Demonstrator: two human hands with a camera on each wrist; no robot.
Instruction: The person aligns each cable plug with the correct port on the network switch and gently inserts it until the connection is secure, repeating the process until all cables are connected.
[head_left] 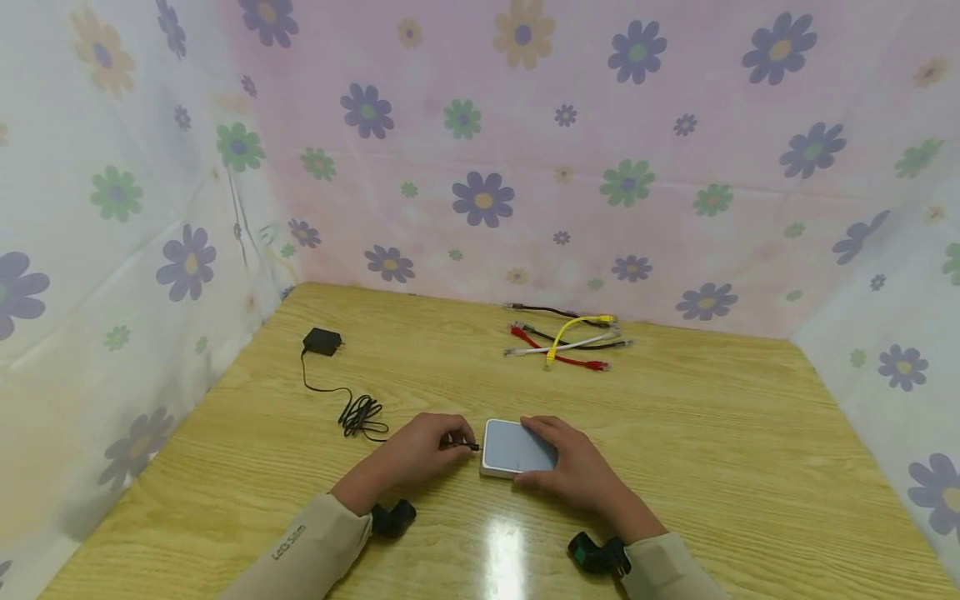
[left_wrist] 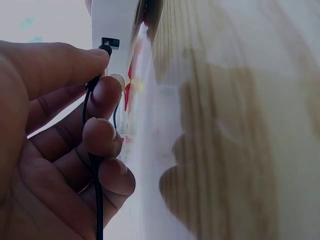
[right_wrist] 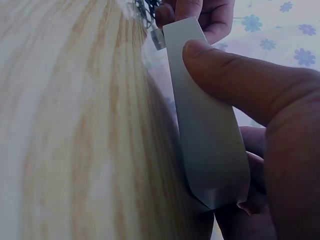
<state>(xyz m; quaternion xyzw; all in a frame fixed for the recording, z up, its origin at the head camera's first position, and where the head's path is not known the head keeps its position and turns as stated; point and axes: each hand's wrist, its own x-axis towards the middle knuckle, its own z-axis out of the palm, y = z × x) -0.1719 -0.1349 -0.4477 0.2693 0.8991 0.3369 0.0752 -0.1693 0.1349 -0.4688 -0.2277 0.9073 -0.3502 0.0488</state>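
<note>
A flat white box with a grey top [head_left: 510, 446] lies on the table; its exact kind is unclear. My right hand [head_left: 573, 467] grips it by its right part, the thumb along the near side [right_wrist: 205, 120] and fingers on the far side. In the left wrist view a small dark port [left_wrist: 114, 43] shows in the box's end. My left hand [head_left: 423, 450] pinches the black cable's plug [left_wrist: 105, 50] between thumb and index finger, right at that end. Whether the plug has entered a port, I cannot tell. The cable [head_left: 362, 415] runs left in a loose coil to a black power adapter [head_left: 322, 342].
Several short network cables lie crossed at the back of the wooden table [head_left: 712, 433], among them a yellow cable [head_left: 564, 333] and a red cable [head_left: 558, 354]. Flower-patterned cloth [head_left: 525, 167] hangs behind the table and at both sides.
</note>
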